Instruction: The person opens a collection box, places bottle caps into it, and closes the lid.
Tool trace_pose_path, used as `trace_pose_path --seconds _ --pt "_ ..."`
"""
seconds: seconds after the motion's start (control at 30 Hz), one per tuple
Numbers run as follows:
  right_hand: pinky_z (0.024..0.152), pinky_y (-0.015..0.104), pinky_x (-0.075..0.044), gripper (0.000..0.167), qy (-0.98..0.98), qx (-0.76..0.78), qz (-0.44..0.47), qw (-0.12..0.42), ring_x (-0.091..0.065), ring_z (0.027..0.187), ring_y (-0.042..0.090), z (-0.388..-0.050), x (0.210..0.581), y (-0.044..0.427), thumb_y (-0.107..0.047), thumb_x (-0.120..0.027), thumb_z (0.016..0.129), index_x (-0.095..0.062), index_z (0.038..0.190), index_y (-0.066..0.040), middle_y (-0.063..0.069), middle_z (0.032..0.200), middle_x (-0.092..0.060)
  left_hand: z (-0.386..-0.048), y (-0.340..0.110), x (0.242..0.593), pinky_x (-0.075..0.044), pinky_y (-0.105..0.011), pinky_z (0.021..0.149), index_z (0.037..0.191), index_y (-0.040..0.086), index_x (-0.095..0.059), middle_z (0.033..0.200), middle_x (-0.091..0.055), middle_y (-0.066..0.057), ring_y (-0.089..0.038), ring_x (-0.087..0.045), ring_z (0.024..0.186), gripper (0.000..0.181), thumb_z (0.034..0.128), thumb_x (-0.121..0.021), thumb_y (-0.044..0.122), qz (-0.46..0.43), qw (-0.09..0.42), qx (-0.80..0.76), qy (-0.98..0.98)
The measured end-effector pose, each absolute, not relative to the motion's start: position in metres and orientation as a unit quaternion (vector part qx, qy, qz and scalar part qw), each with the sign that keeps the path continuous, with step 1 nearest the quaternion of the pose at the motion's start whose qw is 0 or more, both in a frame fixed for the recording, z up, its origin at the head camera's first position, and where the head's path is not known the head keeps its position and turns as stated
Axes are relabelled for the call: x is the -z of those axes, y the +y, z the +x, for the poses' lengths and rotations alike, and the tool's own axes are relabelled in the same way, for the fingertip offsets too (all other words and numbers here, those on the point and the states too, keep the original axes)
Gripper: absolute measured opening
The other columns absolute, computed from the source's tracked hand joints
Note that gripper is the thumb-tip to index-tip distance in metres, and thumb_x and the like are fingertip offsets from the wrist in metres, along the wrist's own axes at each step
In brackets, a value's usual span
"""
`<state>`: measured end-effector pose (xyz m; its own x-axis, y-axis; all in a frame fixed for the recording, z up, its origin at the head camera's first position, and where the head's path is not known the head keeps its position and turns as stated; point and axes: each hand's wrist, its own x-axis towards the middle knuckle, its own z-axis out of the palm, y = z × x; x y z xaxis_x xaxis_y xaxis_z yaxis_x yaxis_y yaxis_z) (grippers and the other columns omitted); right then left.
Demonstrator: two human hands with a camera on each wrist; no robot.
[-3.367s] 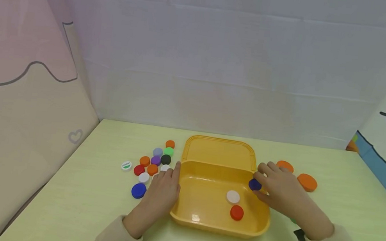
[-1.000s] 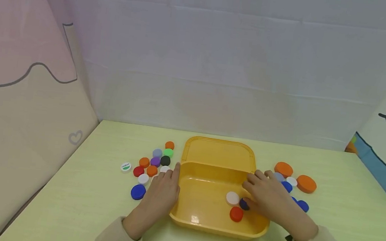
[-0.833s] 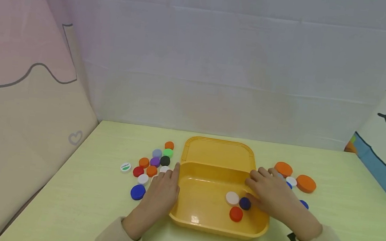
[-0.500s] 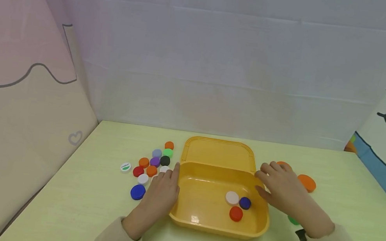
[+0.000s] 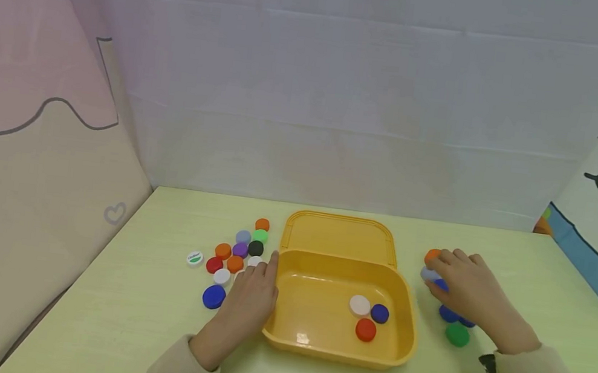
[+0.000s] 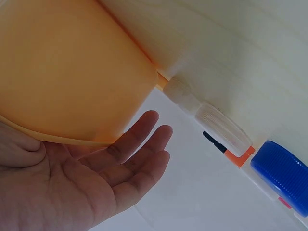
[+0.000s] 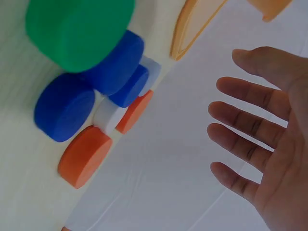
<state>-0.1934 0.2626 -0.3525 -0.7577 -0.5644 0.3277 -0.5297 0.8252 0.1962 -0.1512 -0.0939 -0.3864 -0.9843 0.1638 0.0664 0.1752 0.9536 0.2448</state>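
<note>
My left hand rests at the left side of a yellow container. The left wrist view has this hand with loosely extended fingers against the container wall. Inside the container lie a pale cap, a dark blue cap and a red cap. My right hand hovers over the right-hand caps, nearest a light blue one. In the right wrist view, that hand has spread fingers holding nothing, beside green, blue and orange caps.
The container's lid lies folded back behind it. Left of it are several caps, among them a blue one, a black one and a white one with green print. A green cap sits at the right.
My right hand has let go of the dark blue cap inside the container and moved right, out over the caps on the table. My left hand has stayed in place.
</note>
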Motion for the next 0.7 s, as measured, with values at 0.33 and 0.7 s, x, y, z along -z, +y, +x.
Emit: trace_pose_path --seconds 0.33,0.7 --pt "0.064 0.044 -0.042 0.025 -0.970 0.031 0.221 0.099 -0.051 0.075 0.024 -0.199 0.365 0.283 -0.026 -0.075 0.072 -0.065 0.090 -0.011 0.003 0.083 -0.058 -0.152 -0.094 0.386 -0.043 -0.041 0.094 0.143 0.007 -0.026 0.119 -0.053 -0.013 -0.026 -0.050 0.105 0.058 0.0927 -0.049 0.023 -0.084 0.015 0.123 -0.989" --pt "0.061 0.040 -0.042 0.031 -0.978 0.025 0.198 0.059 -0.050 0.072 0.021 -0.205 0.377 0.293 -0.028 -0.076 0.071 -0.066 0.095 -0.011 0.003 0.082 -0.058 -0.151 -0.093 0.384 -0.042 -0.041 0.094 0.144 0.009 -0.025 0.120 -0.052 -0.012 -0.026 -0.049 0.106 0.059 0.0922 -0.050 0.022 -0.074 0.005 0.137 -0.988"
